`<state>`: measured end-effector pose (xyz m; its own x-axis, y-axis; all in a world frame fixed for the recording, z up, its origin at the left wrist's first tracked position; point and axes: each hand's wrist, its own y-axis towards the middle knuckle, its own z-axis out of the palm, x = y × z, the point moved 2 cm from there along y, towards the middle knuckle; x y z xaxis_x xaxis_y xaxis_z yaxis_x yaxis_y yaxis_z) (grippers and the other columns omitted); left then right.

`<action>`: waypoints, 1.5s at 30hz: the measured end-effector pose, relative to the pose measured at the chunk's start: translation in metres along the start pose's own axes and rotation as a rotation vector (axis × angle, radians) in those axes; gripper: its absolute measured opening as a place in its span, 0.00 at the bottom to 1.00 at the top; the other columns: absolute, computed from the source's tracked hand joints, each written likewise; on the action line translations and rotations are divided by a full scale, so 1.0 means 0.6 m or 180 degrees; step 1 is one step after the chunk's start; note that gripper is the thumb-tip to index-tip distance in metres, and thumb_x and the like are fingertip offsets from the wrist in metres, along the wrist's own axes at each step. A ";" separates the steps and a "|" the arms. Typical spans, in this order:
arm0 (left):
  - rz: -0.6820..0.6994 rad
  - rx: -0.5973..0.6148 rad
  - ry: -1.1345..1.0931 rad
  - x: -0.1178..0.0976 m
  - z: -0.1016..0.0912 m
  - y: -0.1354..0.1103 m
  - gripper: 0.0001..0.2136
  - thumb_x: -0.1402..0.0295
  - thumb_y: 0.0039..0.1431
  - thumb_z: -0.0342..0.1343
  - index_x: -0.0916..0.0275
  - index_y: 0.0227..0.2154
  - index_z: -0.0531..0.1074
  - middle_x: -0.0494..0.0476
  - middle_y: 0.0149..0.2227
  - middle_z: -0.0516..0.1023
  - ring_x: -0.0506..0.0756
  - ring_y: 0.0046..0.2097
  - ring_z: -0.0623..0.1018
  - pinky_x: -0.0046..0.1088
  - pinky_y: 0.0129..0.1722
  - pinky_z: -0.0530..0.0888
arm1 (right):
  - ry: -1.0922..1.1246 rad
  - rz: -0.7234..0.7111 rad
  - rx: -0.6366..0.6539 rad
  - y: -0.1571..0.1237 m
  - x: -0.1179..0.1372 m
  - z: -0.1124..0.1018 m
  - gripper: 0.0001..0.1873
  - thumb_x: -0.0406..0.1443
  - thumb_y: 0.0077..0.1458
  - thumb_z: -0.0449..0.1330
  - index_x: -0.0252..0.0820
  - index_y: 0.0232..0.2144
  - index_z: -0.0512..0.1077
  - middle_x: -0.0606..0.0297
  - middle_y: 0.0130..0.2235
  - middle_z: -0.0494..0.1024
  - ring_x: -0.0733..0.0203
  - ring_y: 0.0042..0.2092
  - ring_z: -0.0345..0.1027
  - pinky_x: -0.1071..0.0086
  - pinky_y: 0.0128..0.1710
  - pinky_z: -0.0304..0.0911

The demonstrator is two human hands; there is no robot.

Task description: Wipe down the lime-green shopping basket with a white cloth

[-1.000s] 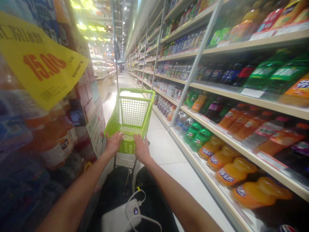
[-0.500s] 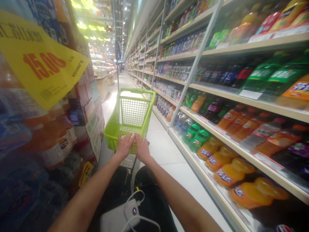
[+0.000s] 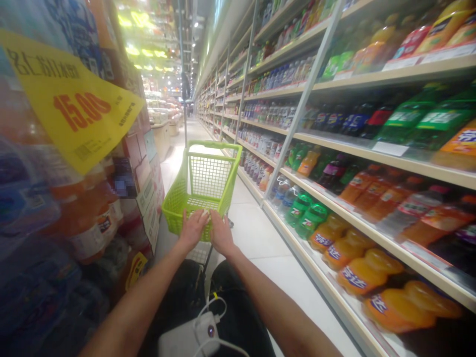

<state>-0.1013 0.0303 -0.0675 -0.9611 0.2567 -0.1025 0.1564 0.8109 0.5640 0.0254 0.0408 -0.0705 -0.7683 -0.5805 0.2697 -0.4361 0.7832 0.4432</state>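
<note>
A green plastic shopping cart (image 3: 177,212) stands in front of me, its lattice basket holding nothing that I can see. At its near edge, my left hand (image 3: 194,228) is closed on the rim with the fingers bent over it. Close beside it, my right hand (image 3: 220,231) grips the same rim, thumb toward the left hand; some of its fingertips are hidden. Both arms reach straight forward above my dark trousers. A white power bank (image 3: 188,337) with a white cable lies at my lap.
Shelves of bottled drinks line the right side, with orange soda bottles (image 3: 359,270) on the lowest one. To the left, stacked drink packs and boxes (image 3: 145,178) stand close, under a yellow price sign (image 3: 80,106). A pale tiled aisle (image 3: 245,233) runs ahead.
The whole view has shifted slightly, so shelves, sign and cart appear a little lower and to the right. Both hands keep their hold on the cart's rim.
</note>
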 end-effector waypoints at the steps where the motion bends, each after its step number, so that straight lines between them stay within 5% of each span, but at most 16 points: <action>1: 0.0063 0.0010 -0.0029 -0.004 0.001 0.001 0.15 0.66 0.62 0.43 0.54 0.49 0.66 0.59 0.54 0.69 0.57 0.54 0.69 0.53 0.60 0.42 | -0.0004 -0.0003 0.0006 0.000 -0.002 -0.001 0.36 0.23 0.46 0.46 0.32 0.60 0.50 0.52 0.61 0.56 0.55 0.62 0.47 0.53 0.60 0.40; 10: -0.0590 -0.0319 0.0117 0.117 -0.040 -0.017 0.16 0.66 0.62 0.40 0.56 0.50 0.66 0.59 0.53 0.70 0.58 0.54 0.69 0.54 0.60 0.42 | 0.0047 -0.0001 0.0013 0.000 -0.003 -0.001 0.37 0.23 0.46 0.45 0.32 0.60 0.49 0.53 0.61 0.56 0.56 0.63 0.44 0.52 0.60 0.38; 13: -0.0630 -0.0296 0.0135 0.099 -0.035 -0.014 0.15 0.66 0.62 0.40 0.56 0.49 0.66 0.59 0.53 0.70 0.57 0.53 0.70 0.54 0.60 0.42 | 0.0084 0.0015 0.0023 -0.001 0.000 0.000 0.37 0.23 0.45 0.45 0.31 0.60 0.49 0.53 0.61 0.56 0.55 0.63 0.44 0.52 0.60 0.39; 20: 0.0095 -0.0045 -0.0015 -0.016 0.003 0.001 0.15 0.67 0.62 0.42 0.54 0.50 0.66 0.60 0.55 0.68 0.57 0.56 0.67 0.53 0.60 0.41 | 0.0126 0.0031 0.0025 -0.001 -0.007 -0.004 0.37 0.23 0.44 0.45 0.29 0.59 0.50 0.52 0.61 0.56 0.55 0.62 0.46 0.52 0.60 0.41; 28: -0.0293 0.0013 0.0188 0.045 -0.023 -0.010 0.16 0.66 0.62 0.42 0.54 0.51 0.65 0.58 0.56 0.67 0.57 0.55 0.68 0.55 0.60 0.41 | 0.0188 -0.0041 -0.0005 -0.001 0.003 -0.003 0.38 0.24 0.44 0.47 0.29 0.60 0.49 0.50 0.61 0.56 0.51 0.62 0.45 0.50 0.59 0.41; 33: -0.0279 0.0089 0.0049 0.010 0.001 -0.002 0.16 0.67 0.61 0.41 0.58 0.50 0.65 0.61 0.55 0.68 0.58 0.57 0.66 0.53 0.60 0.44 | 0.0334 -0.0163 -0.0142 -0.001 0.020 -0.005 0.35 0.27 0.48 0.48 0.34 0.60 0.51 0.52 0.61 0.56 0.52 0.62 0.46 0.49 0.59 0.40; 38: 0.0051 0.0580 -0.0210 -0.005 -0.003 -0.002 0.24 0.72 0.57 0.43 0.68 0.58 0.53 0.67 0.60 0.60 0.57 0.61 0.59 0.48 0.61 0.45 | 0.0384 -0.0299 -0.0091 0.004 0.034 -0.010 0.30 0.31 0.54 0.47 0.34 0.60 0.50 0.50 0.61 0.55 0.55 0.63 0.45 0.48 0.59 0.39; 42: 0.0145 0.0697 0.0104 0.045 -0.039 -0.018 0.26 0.63 0.56 0.47 0.63 0.58 0.54 0.65 0.63 0.53 0.61 0.64 0.51 0.55 0.59 0.40 | 0.0219 -0.0387 0.0030 0.012 0.045 -0.009 0.25 0.37 0.58 0.49 0.46 0.58 0.55 0.57 0.61 0.57 0.53 0.61 0.48 0.44 0.58 0.38; 45: -0.0183 0.0593 0.0401 0.096 -0.048 -0.032 0.27 0.57 0.56 0.46 0.64 0.57 0.56 0.66 0.63 0.50 0.63 0.64 0.50 0.57 0.59 0.39 | 0.0049 -0.0293 0.0029 0.019 0.052 -0.006 0.21 0.42 0.58 0.51 0.51 0.54 0.60 0.58 0.59 0.59 0.51 0.59 0.52 0.44 0.57 0.39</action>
<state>-0.1664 0.0143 -0.0606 -0.9887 0.1488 -0.0203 0.1286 0.9084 0.3979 -0.0020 0.0309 -0.0536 -0.7174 -0.6535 0.2415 -0.5088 0.7283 0.4590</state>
